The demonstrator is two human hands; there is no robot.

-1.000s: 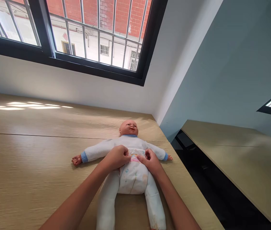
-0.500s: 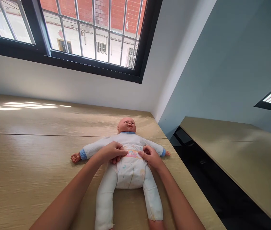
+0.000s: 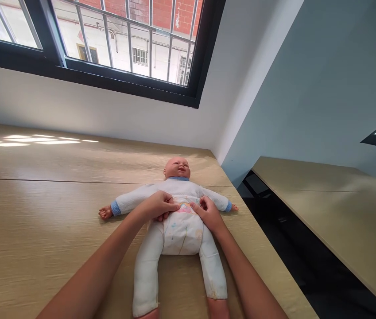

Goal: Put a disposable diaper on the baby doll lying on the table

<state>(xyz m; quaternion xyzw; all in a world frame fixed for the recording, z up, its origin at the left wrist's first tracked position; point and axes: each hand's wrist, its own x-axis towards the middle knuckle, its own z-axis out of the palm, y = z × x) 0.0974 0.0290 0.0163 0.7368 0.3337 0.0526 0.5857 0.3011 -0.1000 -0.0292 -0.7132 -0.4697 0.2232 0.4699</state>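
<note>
A baby doll [image 3: 137, 198] lies on its back on the wooden table, head toward the window wall and arms spread. It wears a white top with blue cuffs and collar. A white diaper [image 3: 183, 237] with small printed figures and a colourful front band wraps its hips. My left hand [image 3: 161, 206] pinches the diaper's waist at the left end of the band, fingers curled and thumb on the front. At the band's right end, my right hand [image 3: 207, 212] grips the waist edge in the same way. The fingertips of both hands are partly hidden.
The doll lies near the right edge of the light wooden table [image 3: 41, 248]. Across a dark gap stands a second wooden table [image 3: 334, 221]. Behind is a white wall below a black-framed window [image 3: 128, 84] with metal bars. Sunlight patches fall at the far left.
The view has shifted slightly, so the doll and table sit a little higher. Both thumbs have slid slightly inward along the band; the hands stay at the diaper's waist.
</note>
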